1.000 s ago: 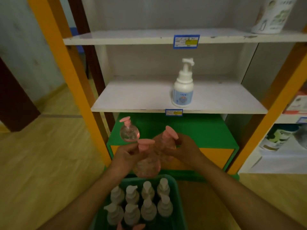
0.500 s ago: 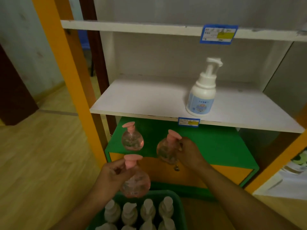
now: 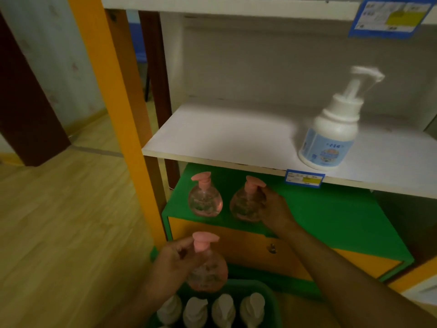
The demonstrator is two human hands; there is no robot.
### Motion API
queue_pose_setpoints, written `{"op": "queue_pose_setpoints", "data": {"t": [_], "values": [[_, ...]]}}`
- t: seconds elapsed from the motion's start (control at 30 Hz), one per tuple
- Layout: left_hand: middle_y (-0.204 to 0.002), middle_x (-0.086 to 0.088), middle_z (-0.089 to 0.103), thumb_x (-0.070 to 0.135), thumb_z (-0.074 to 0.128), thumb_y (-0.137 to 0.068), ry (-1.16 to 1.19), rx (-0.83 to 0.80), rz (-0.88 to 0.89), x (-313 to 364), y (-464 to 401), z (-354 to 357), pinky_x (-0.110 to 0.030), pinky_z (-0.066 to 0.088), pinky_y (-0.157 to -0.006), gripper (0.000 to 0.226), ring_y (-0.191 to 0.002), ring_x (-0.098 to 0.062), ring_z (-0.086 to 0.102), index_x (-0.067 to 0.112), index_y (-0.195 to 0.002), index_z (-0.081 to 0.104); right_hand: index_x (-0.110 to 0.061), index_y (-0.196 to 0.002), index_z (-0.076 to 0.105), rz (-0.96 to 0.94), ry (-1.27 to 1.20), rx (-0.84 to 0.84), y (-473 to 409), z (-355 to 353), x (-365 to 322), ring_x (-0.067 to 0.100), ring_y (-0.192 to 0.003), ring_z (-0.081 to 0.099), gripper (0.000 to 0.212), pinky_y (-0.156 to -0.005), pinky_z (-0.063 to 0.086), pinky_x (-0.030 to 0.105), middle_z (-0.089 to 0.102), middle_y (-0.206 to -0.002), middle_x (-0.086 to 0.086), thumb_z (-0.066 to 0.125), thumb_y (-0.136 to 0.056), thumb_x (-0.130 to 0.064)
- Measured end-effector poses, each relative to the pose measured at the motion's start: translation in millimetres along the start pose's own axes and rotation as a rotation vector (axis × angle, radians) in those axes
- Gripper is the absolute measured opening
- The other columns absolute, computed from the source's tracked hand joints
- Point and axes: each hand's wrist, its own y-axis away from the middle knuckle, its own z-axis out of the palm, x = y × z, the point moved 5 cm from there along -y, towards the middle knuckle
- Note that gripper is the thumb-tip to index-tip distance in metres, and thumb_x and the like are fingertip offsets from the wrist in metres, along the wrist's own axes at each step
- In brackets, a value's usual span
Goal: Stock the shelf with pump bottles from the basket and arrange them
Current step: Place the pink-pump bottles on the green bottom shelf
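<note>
A round clear bottle with a pink pump (image 3: 205,200) stands on the green shelf top (image 3: 331,216). Just right of it, my right hand (image 3: 275,209) grips a second pink-pump bottle (image 3: 244,202) resting on the same green surface. Lower down, my left hand (image 3: 172,263) holds a third pink-pump bottle (image 3: 208,268) in the air above the green basket (image 3: 272,301). Several white pump bottles (image 3: 223,308) stand in the basket.
A white pump bottle with a blue label (image 3: 331,129) stands on the white shelf (image 3: 212,136) above. An orange upright post (image 3: 113,102) borders the shelf on the left. Blue price tags (image 3: 304,178) hang on the shelf edges. Wooden floor lies to the left.
My right hand has carried its bottle up and forward onto the green surface beside the standing bottle. My left hand has stayed low over the basket. The view has moved closer to the shelf.
</note>
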Motion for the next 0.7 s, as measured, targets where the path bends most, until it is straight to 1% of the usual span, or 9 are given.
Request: {"op": "queue_pose_setpoints", "data": {"t": [0.07,0.17,0.23,0.3,0.37,0.43,0.5,0.6,0.7], "values": [[-0.101,0.005,0.075,0.018,0.064,-0.080,-0.006,0.022,0.018,0,-1,-4,-0.028,0.057,-0.079,0.026,-0.096,-0.011,0.070,0.029,-0.103,0.071,-0.017,-0.120,0.052,-0.013,0.003,0.000,-2,2,2,0.002,-0.082,0.057,0.030,-0.055,0.045,0.007,0.055,-0.096,-0.009,0.053,-0.092,-0.008],[-0.103,0.005,0.075,0.025,0.064,-0.076,-0.014,0.014,0.037,2,-1,-5,-0.031,0.056,-0.083,0.030,-0.099,-0.012,0.069,0.028,-0.105,0.070,-0.018,-0.124,0.052,-0.037,0.015,0.010,0,2,2,0.013,-0.093,0.059,0.033,-0.066,0.046,0.012,0.057,-0.102,-0.005,0.056,-0.091,-0.012],[-0.101,0.002,0.075,0.026,0.064,-0.077,-0.028,0.009,0.057,7,0,-4,-0.032,0.057,-0.081,0.030,-0.096,-0.014,0.070,0.026,-0.106,0.070,-0.020,-0.123,0.051,-0.039,0.013,0.012,2,0,2,0.016,-0.098,0.059,0.037,-0.074,0.047,0.019,0.057,-0.104,-0.005,0.062,-0.088,-0.019],[-0.096,-0.002,0.076,0.027,0.065,-0.075,-0.022,0.027,0.066,11,2,-5,-0.034,0.058,-0.079,0.031,-0.091,-0.017,0.071,0.024,-0.105,0.071,-0.019,-0.128,0.045,-0.014,0.012,0.049,7,-6,1,0.013,-0.100,0.053,0.050,-0.078,0.044,0.024,0.052,-0.109,-0.007,0.068,-0.084,-0.026],[-0.092,-0.007,0.076,0.028,0.068,-0.071,0.009,0.070,0.057,16,3,-7,-0.035,0.058,-0.075,0.029,-0.086,-0.020,0.072,0.025,-0.100,0.072,-0.017,-0.129,0.044,-0.003,-0.005,0.107,18,-11,0,0.011,-0.100,0.050,0.055,-0.072,0.042,0.015,0.049,-0.110,-0.010,0.071,-0.082,-0.027],[-0.091,-0.009,0.075,0.025,0.070,-0.071,0.012,0.105,0.059,19,2,-6,-0.036,0.058,-0.075,0.025,-0.086,-0.022,0.072,0.025,-0.095,0.074,-0.022,-0.120,0.047,-0.037,-0.087,0.130,36,-15,-2,0.010,-0.098,0.054,0.047,-0.062,0.040,0.006,0.053,-0.105,-0.015,0.072,-0.081,-0.022],[-0.091,-0.003,0.076,0.014,0.070,-0.076,-0.012,0.093,0.075,25,0,1,-0.028,0.058,-0.073,0.022,-0.086,-0.016,0.071,0.024,-0.096,0.073,-0.029,-0.117,0.046,-0.063,-0.151,0.130,54,-18,-4,0.003,-0.095,0.055,0.048,-0.070,0.043,0.010,0.054,-0.101,-0.022,0.074,-0.079,-0.020],[-0.085,0.010,0.075,0.003,0.066,-0.081,-0.033,0.016,0.090,39,-2,24,-0.014,0.053,-0.066,0.024,-0.083,-0.003,0.069,0.018,-0.099,0.071,-0.034,-0.121,0.046,-0.082,-0.169,-0.028,75,-14,-10,-0.004,-0.099,0.054,0.052,-0.080,0.044,0.014,0.055,-0.107,-0.025,0.074,-0.079,-0.023],[-0.098,-0.001,0.073,-0.002,0.062,-0.084,-0.091,-0.074,0.153,59,-4,48,-0.015,0.053,-0.073,0.023,-0.091,-0.006,0.069,-0.001,-0.106,0.068,-0.046,-0.121,0.050,-0.078,-0.072,-0.317,93,-4,-14,0.001,-0.106,0.059,0.051,-0.085,0.050,0.019,0.061,-0.116,-0.019,0.074,-0.077,-0.032]]}}
